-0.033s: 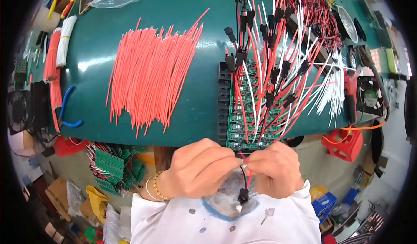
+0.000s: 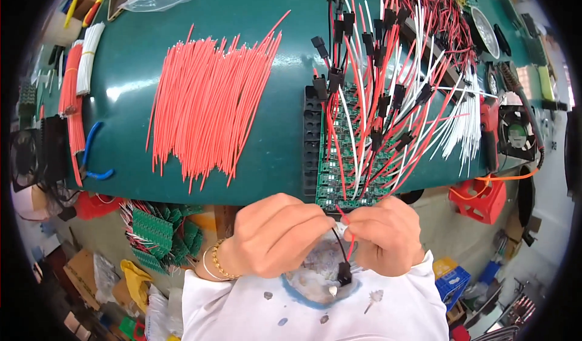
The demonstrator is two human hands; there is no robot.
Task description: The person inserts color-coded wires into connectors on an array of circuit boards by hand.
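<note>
In front of my chest hangs a black plug connector (image 2: pixel 344 274) on a short red-and-black wire lead. My left hand (image 2: pixel 276 235) is closed, its fingertips pinching the lead's black wire (image 2: pixel 337 238). My right hand (image 2: pixel 386 236) is closed too, with thumb and forefinger on the red wire (image 2: pixel 352 247), whose end points up toward the bench edge. Just beyond my fingertips, green circuit boards (image 2: pixel 345 177) stand in a black rack (image 2: pixel 311 141). Red, white and black wires with black connectors rise from them.
A wide pile of red wires (image 2: pixel 212 110) lies on the green bench (image 2: pixel 127 159). Blue-handled pliers (image 2: pixel 91 153) and bundled wires (image 2: pixel 90 59) are at the left. White wires (image 2: pixel 464 122), a red-handled tool (image 2: pixel 488 128) and a small fan (image 2: pixel 516 133) sit at the right.
My fingertips have drawn slightly apart, and more of the red wire shows between them. The connector has swung a little to the right.
</note>
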